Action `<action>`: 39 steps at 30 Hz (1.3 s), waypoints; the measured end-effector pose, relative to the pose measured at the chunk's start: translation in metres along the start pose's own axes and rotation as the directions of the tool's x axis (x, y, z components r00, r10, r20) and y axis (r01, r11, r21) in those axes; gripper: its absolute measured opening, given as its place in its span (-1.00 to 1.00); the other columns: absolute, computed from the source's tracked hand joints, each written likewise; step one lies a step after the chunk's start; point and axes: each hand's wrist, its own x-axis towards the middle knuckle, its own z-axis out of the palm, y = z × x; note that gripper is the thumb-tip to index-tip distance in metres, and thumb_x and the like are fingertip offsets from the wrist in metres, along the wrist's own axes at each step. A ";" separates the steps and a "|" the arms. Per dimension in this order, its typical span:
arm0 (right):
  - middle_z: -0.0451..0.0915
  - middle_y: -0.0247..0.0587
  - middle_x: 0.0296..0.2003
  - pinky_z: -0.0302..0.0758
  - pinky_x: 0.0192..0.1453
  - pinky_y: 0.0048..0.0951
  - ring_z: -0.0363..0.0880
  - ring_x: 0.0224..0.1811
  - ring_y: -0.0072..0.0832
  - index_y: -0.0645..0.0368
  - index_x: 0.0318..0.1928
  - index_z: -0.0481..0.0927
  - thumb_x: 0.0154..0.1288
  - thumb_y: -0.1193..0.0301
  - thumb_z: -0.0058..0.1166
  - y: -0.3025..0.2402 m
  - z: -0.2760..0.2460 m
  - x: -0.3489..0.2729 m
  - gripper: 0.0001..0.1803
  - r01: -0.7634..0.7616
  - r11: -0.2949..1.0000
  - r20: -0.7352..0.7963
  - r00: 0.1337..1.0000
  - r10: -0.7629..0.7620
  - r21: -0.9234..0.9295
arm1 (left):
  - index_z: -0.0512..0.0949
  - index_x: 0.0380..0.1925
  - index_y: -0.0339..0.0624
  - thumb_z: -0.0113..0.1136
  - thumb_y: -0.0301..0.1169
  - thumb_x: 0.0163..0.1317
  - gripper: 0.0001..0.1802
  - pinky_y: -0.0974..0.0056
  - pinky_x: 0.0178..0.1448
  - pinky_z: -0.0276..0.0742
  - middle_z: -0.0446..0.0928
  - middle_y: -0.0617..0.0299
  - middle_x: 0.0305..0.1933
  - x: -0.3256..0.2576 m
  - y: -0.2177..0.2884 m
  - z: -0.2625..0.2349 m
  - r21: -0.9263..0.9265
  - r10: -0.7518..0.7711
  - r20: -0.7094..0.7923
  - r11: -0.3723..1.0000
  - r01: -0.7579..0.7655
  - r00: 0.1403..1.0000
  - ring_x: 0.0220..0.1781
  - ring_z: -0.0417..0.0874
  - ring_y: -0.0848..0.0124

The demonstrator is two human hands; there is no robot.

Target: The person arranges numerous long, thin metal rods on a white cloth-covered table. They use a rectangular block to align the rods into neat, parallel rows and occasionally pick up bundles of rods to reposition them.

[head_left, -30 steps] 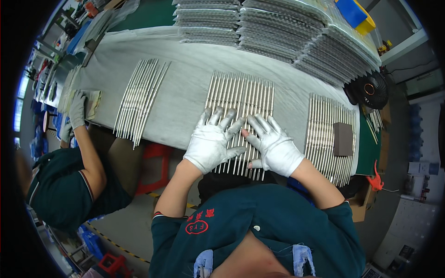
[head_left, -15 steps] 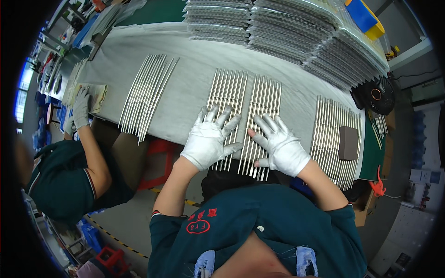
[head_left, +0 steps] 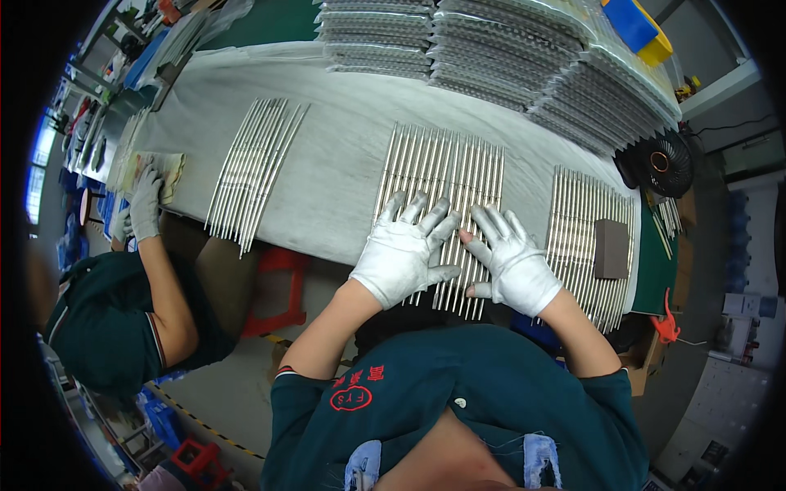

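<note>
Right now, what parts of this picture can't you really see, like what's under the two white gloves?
1. Head view: the rods under the left hand and right hand are covered by the gloves.
2. The rods' near ends are partly hidden by the wrists.
3. The rods beneath the dark block on the right batch are hidden.
4. The stacked trays are cut off by the top edge.
5. The co-worker's hand hides what it rests on.

white knit gloves cover the left hand (head_left: 399,255) and right hand (head_left: 516,266), two right fingers poking bare through worn tips. dark teal short-sleeved shirt, red emblem on the left sleeve.
</note>
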 end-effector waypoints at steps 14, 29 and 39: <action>0.25 0.18 0.45 0.05 0.61 0.06 0.14 0.56 0.04 0.25 0.41 0.36 0.15 -0.27 0.20 -0.023 0.009 0.098 0.03 0.376 0.924 -0.269 0.899 -0.347 0.064 | 0.29 0.46 -0.13 0.13 0.24 0.27 -0.08 -0.12 0.62 0.03 0.31 -0.08 0.49 -0.051 -0.066 -0.011 0.123 -0.190 -0.084 0.972 0.200 0.978 0.51 0.29 -0.10; 0.27 0.05 0.46 0.07 0.60 0.11 0.18 0.54 -0.06 0.14 0.36 0.47 0.28 -0.08 0.17 0.015 0.001 0.083 -0.23 0.376 0.926 -0.206 0.905 -0.373 -0.027 | 0.22 0.47 -0.30 0.12 0.24 0.28 -0.01 -0.18 0.63 -0.03 0.25 -0.16 0.52 -0.019 -0.039 -0.003 0.077 -0.139 -0.051 0.987 0.142 0.989 0.55 0.23 -0.12; 0.30 -0.14 0.50 0.13 0.63 -0.20 0.19 0.57 -0.16 -0.06 0.43 0.44 0.55 -0.07 -0.13 0.079 -0.037 0.083 -0.39 0.131 0.761 -0.228 0.973 0.023 0.635 | 0.31 0.43 -0.21 0.18 0.27 0.21 -0.03 -0.17 0.62 -0.01 0.37 -0.05 0.46 -0.013 0.007 0.006 -0.041 0.026 -0.048 0.999 -0.028 0.999 0.51 0.32 -0.05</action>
